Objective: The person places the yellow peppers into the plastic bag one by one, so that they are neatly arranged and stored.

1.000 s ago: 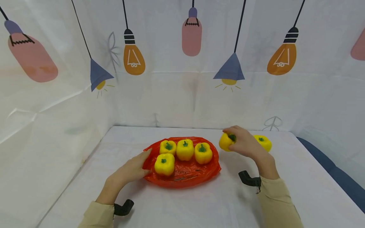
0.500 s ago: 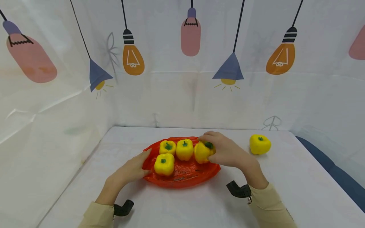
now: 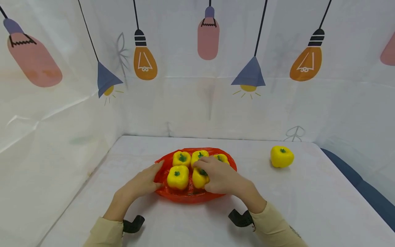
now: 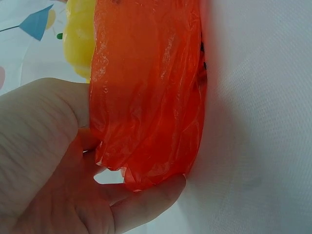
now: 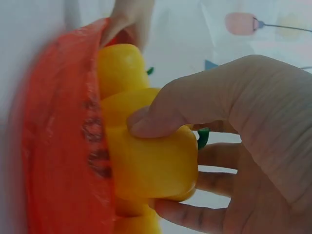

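A red plastic bag (image 3: 182, 198), its mouth spread wide and its rim folded down, lies in the middle of the table. Several yellow bell peppers with green stems sit in it, one of them the front-left pepper (image 3: 177, 177). My left hand (image 3: 142, 182) holds the bag's left rim between thumb and fingers; the left wrist view shows a fingertip against the outer red plastic (image 4: 146, 97). Over the bag's front, my right hand (image 3: 220, 175) grips another yellow bell pepper (image 5: 156, 165) with thumb and fingers, next to the front-left one. The hand partly covers the back-right pepper (image 3: 221, 158).
One more yellow bell pepper (image 3: 282, 157) stands on the white table (image 3: 172, 226) at the far right. A white curtain (image 3: 185, 103) printed with lamps hangs behind and to the left. Something dark blue (image 3: 355, 178) lies beyond the table's right edge.
My right hand has carried its bell pepper left from the table's right side, across the back-right pepper, down to the front of the bag. The left hand has stayed at the rim.
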A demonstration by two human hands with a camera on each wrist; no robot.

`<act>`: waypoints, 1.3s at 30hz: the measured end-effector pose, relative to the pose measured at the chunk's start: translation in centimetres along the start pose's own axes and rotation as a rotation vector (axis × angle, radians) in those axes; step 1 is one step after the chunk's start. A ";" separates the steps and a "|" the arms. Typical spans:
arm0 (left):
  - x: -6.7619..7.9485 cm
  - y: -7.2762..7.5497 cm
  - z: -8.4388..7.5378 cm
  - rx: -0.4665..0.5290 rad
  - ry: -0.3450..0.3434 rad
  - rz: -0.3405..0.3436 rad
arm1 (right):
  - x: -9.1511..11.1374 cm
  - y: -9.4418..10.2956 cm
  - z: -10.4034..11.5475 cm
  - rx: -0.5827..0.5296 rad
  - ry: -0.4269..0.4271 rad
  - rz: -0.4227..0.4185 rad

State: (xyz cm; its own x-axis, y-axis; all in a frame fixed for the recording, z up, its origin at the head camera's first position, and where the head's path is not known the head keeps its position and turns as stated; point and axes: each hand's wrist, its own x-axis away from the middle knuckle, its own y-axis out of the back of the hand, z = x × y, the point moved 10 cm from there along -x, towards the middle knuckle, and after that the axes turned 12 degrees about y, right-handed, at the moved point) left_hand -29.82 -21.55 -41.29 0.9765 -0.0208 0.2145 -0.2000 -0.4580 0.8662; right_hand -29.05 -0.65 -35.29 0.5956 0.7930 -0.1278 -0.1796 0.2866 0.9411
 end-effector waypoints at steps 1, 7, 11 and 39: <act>0.0 0.0 0.0 0.000 -0.001 0.001 | -0.1 -0.3 0.0 0.007 -0.004 0.005; -0.2 0.0 -0.2 -0.007 -0.005 0.000 | -0.6 -1.4 0.4 0.041 -0.010 0.025; -0.1 0.1 -0.3 -0.007 -0.012 0.000 | -0.7 -1.4 0.7 0.088 0.002 0.025; 0.1 0.0 -0.4 -0.014 0.003 -0.001 | 2.4 4.0 -4.7 0.016 -0.178 -0.107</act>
State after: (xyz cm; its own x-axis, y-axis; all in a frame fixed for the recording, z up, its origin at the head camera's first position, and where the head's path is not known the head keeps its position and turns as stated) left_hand -29.73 -21.21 -41.08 0.9765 -0.0179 0.2146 -0.2000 -0.4454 0.8727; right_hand -32.09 4.93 -33.29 0.7399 0.6505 -0.1715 -0.0960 0.3544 0.9301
